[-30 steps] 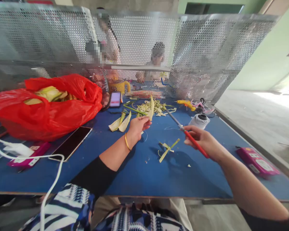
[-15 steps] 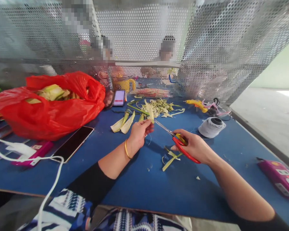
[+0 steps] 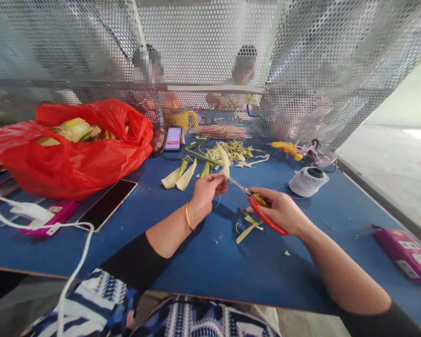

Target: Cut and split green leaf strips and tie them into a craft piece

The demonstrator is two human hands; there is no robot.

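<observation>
My left hand (image 3: 206, 193), with a gold bangle at the wrist, pinches the lower end of a pale husk strip (image 3: 223, 157). In my right hand (image 3: 279, 208) are scissors (image 3: 266, 216) with red handles, their blades reaching the strip beside my left fingertips. Behind the strip lies a heap of cut pale green pieces (image 3: 236, 152). Two pale husk pieces (image 3: 187, 175) rest left of it. A few green scraps (image 3: 247, 232) lie on the blue table below the scissors.
A red plastic bag (image 3: 91, 164) of husks stands at the left, near a dark phone (image 3: 108, 206) and a white cable (image 3: 77, 267). To the right are a white thread spool (image 3: 308, 181), a yellow tool (image 3: 286, 150) and a magenta case (image 3: 405, 255). People sit behind the perforated screen (image 3: 203, 42).
The strip has tilted, its top now leaning left, and my left hand has shifted slightly right. The scissor blades have come closer to the strip's base. The view has moved a little.
</observation>
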